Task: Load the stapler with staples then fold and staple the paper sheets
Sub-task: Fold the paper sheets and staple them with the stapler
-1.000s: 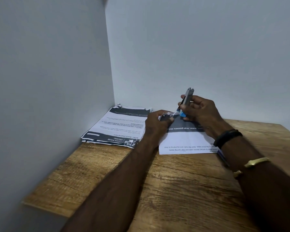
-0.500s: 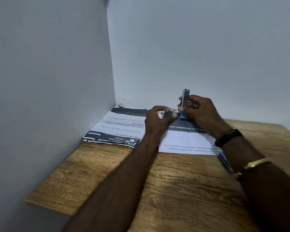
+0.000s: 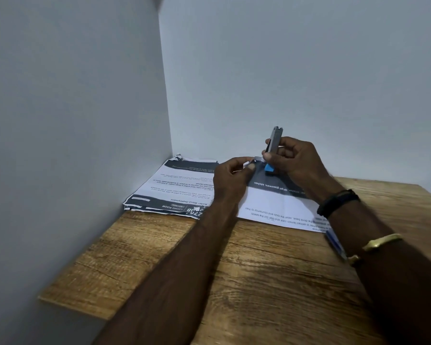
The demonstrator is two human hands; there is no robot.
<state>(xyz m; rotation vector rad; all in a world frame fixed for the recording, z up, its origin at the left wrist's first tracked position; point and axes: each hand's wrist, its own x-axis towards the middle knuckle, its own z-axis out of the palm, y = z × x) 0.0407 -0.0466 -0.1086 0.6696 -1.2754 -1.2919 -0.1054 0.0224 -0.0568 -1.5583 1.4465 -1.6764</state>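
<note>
My right hand (image 3: 292, 159) grips a small stapler (image 3: 274, 141) near the back wall; its grey metal top arm is swung upright and its blue base shows below my fingers. My left hand (image 3: 230, 178) pinches a small pale strip, apparently staples (image 3: 253, 162), right beside the stapler's base. Both hands hover over a printed paper sheet (image 3: 276, 205) lying flat on the wooden table (image 3: 259, 270). A stack of printed sheets (image 3: 174, 188) lies to the left against the side wall.
Grey walls close the table at the left and the back. The table's front left edge drops off near the lower left. A blue pen-like object (image 3: 335, 242) lies partly under my right forearm.
The stapler's top arm has swung from tilted to more upright and my right hand has lifted a little. My left hand has brought the small strip closer to the stapler's base.
</note>
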